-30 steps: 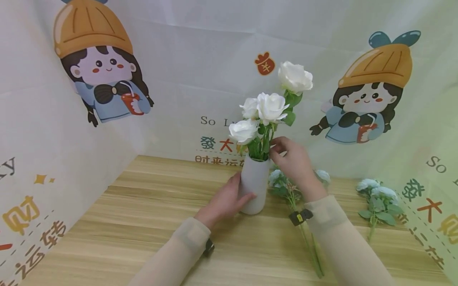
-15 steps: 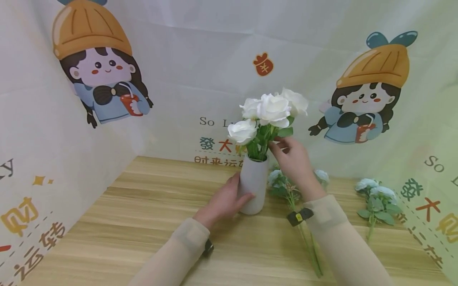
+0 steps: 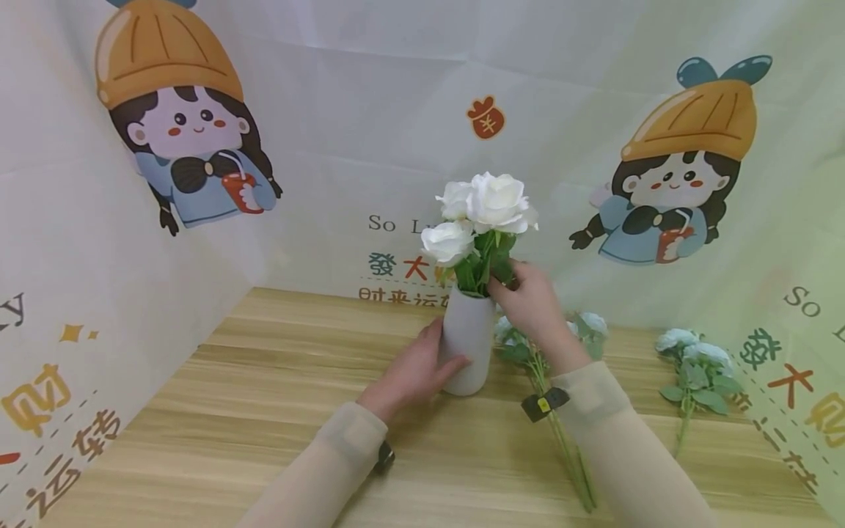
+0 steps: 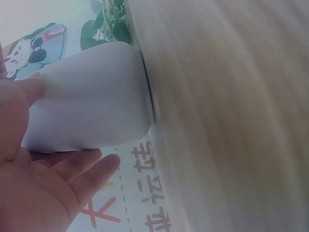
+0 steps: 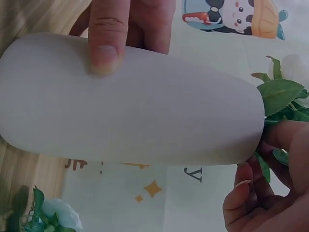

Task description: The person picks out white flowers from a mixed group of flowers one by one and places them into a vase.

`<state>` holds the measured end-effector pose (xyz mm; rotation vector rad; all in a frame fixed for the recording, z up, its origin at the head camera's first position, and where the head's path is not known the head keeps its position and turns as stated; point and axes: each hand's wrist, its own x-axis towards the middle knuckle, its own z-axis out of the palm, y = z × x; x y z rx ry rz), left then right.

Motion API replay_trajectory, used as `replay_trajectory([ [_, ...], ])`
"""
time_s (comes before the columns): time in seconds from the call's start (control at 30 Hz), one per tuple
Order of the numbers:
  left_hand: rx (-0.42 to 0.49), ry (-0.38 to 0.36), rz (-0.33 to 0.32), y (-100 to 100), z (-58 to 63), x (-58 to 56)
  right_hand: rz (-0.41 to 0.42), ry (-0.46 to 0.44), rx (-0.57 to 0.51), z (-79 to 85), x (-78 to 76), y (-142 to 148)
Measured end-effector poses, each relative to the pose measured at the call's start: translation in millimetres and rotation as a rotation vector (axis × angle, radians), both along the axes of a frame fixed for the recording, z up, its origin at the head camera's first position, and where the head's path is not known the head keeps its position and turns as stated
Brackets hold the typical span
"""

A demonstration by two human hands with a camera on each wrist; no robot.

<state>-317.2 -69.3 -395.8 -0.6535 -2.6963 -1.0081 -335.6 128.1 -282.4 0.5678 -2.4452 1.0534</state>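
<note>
A tall white vase [image 3: 467,345] stands upright on the wooden table, filled with several white roses [image 3: 498,202] on green leafy stems. My left hand [image 3: 409,370] grips its lower body from the left, thumb across the front, as the right wrist view also shows with the thumb [image 5: 108,43] on the vase wall. At the vase's mouth, my right hand [image 3: 531,304] pinches a green rose stem between thumb and fingers, right at the rim. That rose's bloom is mostly hidden behind the front ones. The stems' lower ends are out of sight inside the vase.
Pale blue flowers [image 3: 592,324] with long stems lie on the table [image 3: 264,411] under my right forearm, partly covered by it. Farther right lies another pale blue bunch [image 3: 708,367]. A printed cloth backdrop [image 3: 356,132] with cartoon figures surrounds the table's back and sides.
My right hand has moved down and left to the vase's rim. The tall white rose on the right has sunk down into the bunch. My left hand stays on the vase.
</note>
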Motion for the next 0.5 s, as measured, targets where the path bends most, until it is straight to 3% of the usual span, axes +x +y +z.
replay_trajectory([
  [0.17,0.002,-0.002,-0.007,0,-0.4,-0.6,-0.024,-0.05,-0.023,-3.5,1.0,2],
  [0.5,-0.002,-0.01,-0.011,-4,-2.4,-0.4,-0.029,-0.043,-0.048,-14.8,13.0,6],
])
